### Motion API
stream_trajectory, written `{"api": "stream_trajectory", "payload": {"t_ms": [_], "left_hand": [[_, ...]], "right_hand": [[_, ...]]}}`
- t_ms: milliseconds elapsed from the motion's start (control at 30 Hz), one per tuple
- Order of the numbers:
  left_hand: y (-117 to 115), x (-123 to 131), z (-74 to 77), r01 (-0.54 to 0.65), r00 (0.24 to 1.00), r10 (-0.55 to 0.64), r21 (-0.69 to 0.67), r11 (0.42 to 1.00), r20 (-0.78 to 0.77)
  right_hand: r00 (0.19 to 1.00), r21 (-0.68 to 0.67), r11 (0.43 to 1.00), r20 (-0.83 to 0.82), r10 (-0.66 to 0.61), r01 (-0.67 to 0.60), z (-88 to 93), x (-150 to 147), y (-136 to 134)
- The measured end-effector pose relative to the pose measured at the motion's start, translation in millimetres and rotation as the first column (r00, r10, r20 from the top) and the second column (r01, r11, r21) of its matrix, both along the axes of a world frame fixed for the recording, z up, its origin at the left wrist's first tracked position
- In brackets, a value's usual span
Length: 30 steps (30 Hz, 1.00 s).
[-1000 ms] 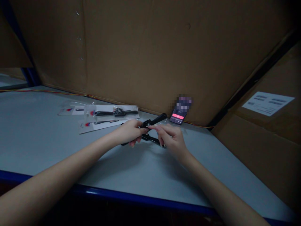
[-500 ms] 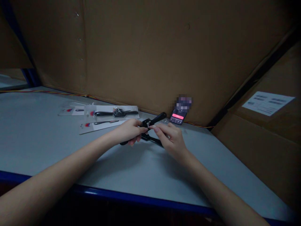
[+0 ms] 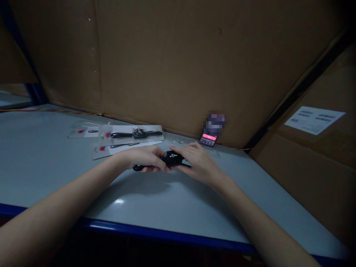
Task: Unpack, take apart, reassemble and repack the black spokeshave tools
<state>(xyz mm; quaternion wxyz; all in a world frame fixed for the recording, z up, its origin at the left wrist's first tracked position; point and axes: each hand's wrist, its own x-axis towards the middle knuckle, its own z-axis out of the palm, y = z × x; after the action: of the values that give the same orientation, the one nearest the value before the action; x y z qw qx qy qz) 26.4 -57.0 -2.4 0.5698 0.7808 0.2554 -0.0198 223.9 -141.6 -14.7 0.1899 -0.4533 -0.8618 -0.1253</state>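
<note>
A black spokeshave (image 3: 172, 158) is held just above the table in front of me, its flat middle with a small shiny screw facing up. My left hand (image 3: 148, 158) wraps round its left side, and a rounded black handle end (image 3: 137, 168) sticks out below the fingers. Fingers of my right hand (image 3: 198, 163) close on the right side, hiding most of that handle. A second black bar (image 3: 187, 163) shows under the right fingers; I cannot tell whether it is a separate spokeshave.
Behind my left hand lie a packaged spokeshave (image 3: 139, 133) and other carded packs (image 3: 98, 152). A lit phone (image 3: 209, 137) leans on the cardboard wall (image 3: 167, 66). Clear plastic packaging (image 3: 180, 142) and thin coloured wires (image 3: 55, 109) lie along the back. The table's blue edge (image 3: 125, 227) is near me.
The spokeshave has turned from slanting up to the right to lying more level. My right hand has gone from pinching at its screw to gripping its right side.
</note>
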Motion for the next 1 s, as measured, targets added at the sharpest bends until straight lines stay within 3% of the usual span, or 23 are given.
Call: {"api": "stream_trajectory", "payload": {"t_ms": [300, 667, 1000], "left_hand": [[-3.3, -1.6, 6.4, 0.011, 1.0, -0.012, -0.059, 0.998, -0.02], [2.9, -3.9, -0.2, 0.057, 0.998, -0.057, -0.116, 0.992, 0.009], [-0.3, -4.3, 4.1, 0.042, 0.999, -0.044, -0.114, 0.993, -0.016]], "right_hand": [[0.989, -0.05, 0.996, -0.131, 0.068, -0.075, -3.2, -1.8, -2.0], [0.965, -0.107, 0.984, -0.239, 0.111, -0.14, 1.3, -2.3, -5.9], [0.916, -0.239, 0.958, -0.399, 0.054, -0.16, 4.4, -3.4, -4.3]]}}
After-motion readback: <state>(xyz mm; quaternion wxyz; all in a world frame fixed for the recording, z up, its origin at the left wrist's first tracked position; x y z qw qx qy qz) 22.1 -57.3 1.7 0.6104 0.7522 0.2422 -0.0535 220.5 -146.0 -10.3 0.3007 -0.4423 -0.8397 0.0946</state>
